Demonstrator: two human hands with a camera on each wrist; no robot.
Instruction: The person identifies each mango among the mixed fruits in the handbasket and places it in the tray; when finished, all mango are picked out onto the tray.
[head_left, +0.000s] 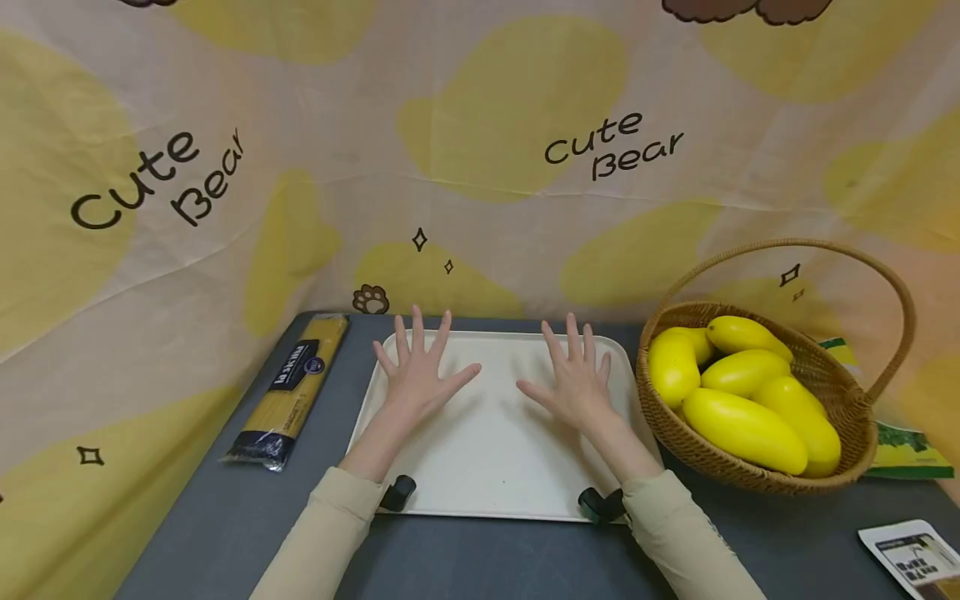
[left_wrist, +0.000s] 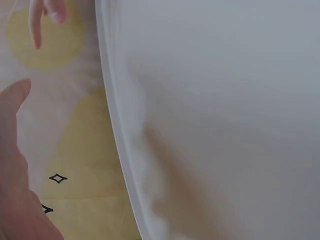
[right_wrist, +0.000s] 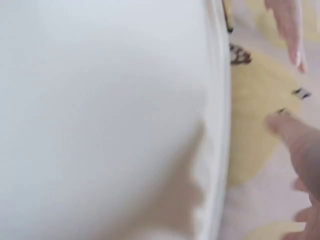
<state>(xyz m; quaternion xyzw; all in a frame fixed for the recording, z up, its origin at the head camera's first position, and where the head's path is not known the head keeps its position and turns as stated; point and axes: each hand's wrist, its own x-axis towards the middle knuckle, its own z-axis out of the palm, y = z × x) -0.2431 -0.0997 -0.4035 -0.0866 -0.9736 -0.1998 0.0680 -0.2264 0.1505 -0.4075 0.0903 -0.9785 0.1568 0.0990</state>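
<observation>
Both hands hover above a white rectangular tray (head_left: 502, 467) with their fingers spread wide. The left hand (head_left: 417, 377) is over the tray's left half and holds nothing; its thumb points inward. Over the right half, the right hand (head_left: 577, 385) is likewise empty, thumb toward the other hand. In the left wrist view the left hand (left_wrist: 20, 165) shows at the left edge, beside the tray's rim (left_wrist: 111, 110). The right wrist view has the right hand (right_wrist: 305, 155) at its right edge, slightly blurred. Shadows of the hands fall on the tray.
Left of the tray lies a pack of spaghetti (head_left: 288, 392). On the right stands a wicker basket (head_left: 757, 479) with a tall handle, holding several yellow mangoes (head_left: 746, 429). A green-yellow packet (head_left: 911, 450) lies behind it, a white pouch (head_left: 915, 554) in front. A printed cloth (head_left: 480, 167) hangs behind.
</observation>
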